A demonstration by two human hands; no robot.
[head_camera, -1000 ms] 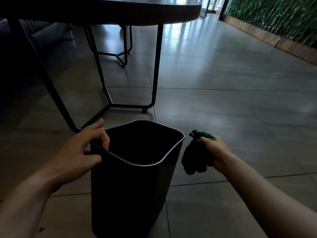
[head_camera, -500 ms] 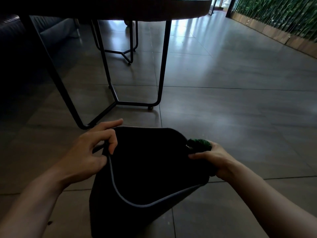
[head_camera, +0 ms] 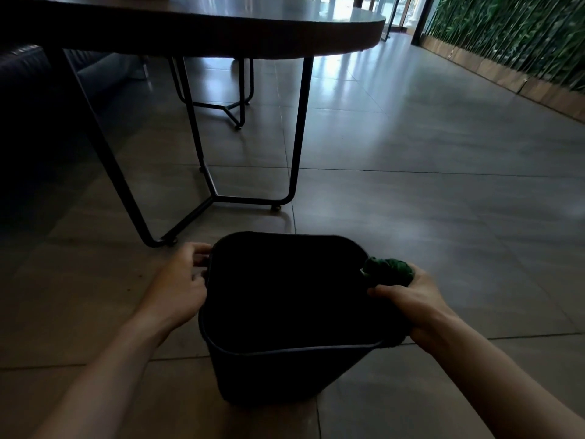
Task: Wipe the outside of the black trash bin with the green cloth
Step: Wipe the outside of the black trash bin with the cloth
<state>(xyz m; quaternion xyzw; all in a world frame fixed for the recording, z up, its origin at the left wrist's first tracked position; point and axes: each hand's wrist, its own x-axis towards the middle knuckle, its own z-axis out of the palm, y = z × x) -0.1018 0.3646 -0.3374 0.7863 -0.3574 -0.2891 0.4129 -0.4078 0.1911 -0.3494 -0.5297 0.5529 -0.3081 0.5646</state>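
Note:
The black trash bin (head_camera: 272, 372) sits on the tiled floor low in the middle of the view, its open top tipped toward me. My left hand (head_camera: 177, 283) grips the rim at the bin's left side, fingers curled over the edge. My right hand (head_camera: 408, 296) holds the bunched green cloth (head_camera: 389, 269) against the bin's right rim, thumb lying along the edge. The bin's inside is too dark to make out.
A round dark table (head_camera: 221, 30) on thin black metal legs (head_camera: 297, 134) stands just beyond the bin. A dark sofa (head_camera: 34, 99) fills the left. A green bamboo wall (head_camera: 522, 36) with a wooden base runs along the right. Grey floor tiles (head_camera: 443, 201) stretch ahead.
The bin has tipped toward me and shifted right. My right hand has brought the cloth from beside the bin onto its right rim. My left hand stayed on the left rim.

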